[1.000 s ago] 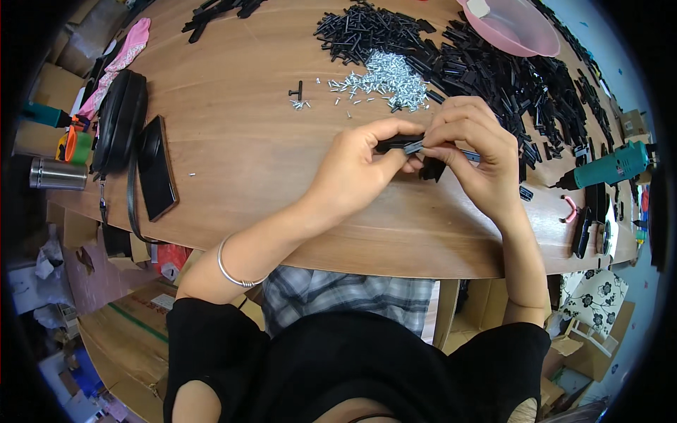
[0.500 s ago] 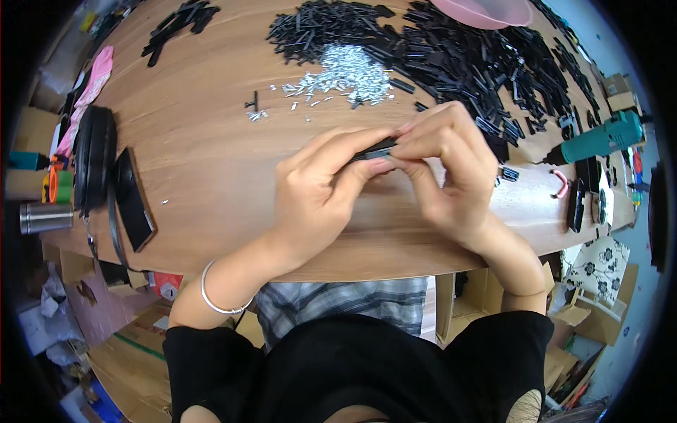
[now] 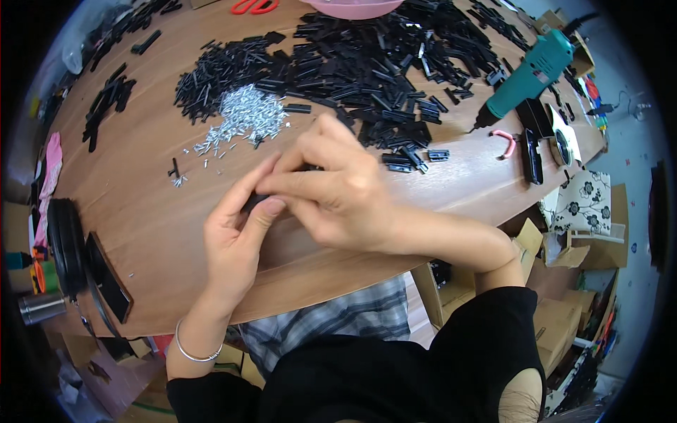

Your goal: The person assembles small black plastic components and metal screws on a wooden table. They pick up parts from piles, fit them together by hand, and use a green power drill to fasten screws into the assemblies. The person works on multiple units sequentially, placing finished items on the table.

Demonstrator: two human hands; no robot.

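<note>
Above the near part of the table, my two hands meet over a small black part (image 3: 255, 201), mostly covered by the fingers. My left hand (image 3: 236, 229) grips it between thumb and fingers. Its far end is at the fingertips of my right hand (image 3: 338, 187), which are pinched together and slightly blurred. Beyond them lies a heap of small silvery metal pins (image 3: 252, 113). Thin black strips (image 3: 211, 74) are piled behind the pins, and a larger spread of black plastic parts (image 3: 388, 70) reaches to the right.
A teal power screwdriver (image 3: 529, 74) stands at the right, near a pink curved piece (image 3: 505, 143). At the far edge are a pink bowl (image 3: 352, 8) and red-handled scissors (image 3: 255, 6). On the left lie a phone (image 3: 109, 277), a black case (image 3: 65, 247) and a steel cup (image 3: 42, 308).
The view has turned to the right, so the table's contents sit further left. Both hands stay together on the black part; my right hand now reaches across more from the right.
</note>
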